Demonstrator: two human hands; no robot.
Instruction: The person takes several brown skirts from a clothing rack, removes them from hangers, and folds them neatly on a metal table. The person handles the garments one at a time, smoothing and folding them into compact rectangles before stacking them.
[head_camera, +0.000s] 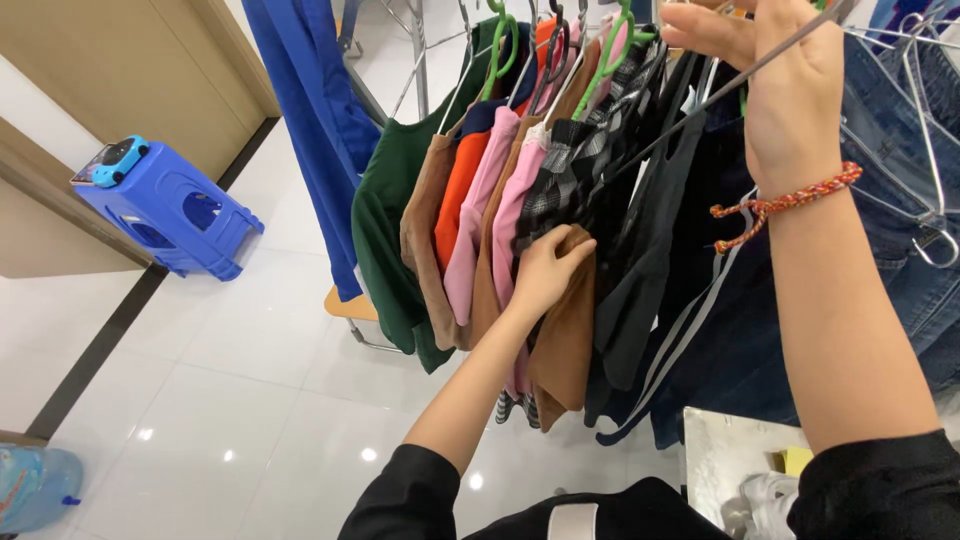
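Among the crowded hangers, the left hand (545, 270) pinches the brown garment (565, 340) hanging lengthwise at six o'clock (nearer it), while the right hand (790, 90) at one o'clock grips a wire hanger (690, 110).

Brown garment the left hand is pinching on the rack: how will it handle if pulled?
Probably floppy: the brown garment hangs in soft folds and bunches where the left hand pinches it. Likely light, since it hangs off a thin hanger. It may drag its neighbours, as it sits pressed between the pink top and dark clothes.
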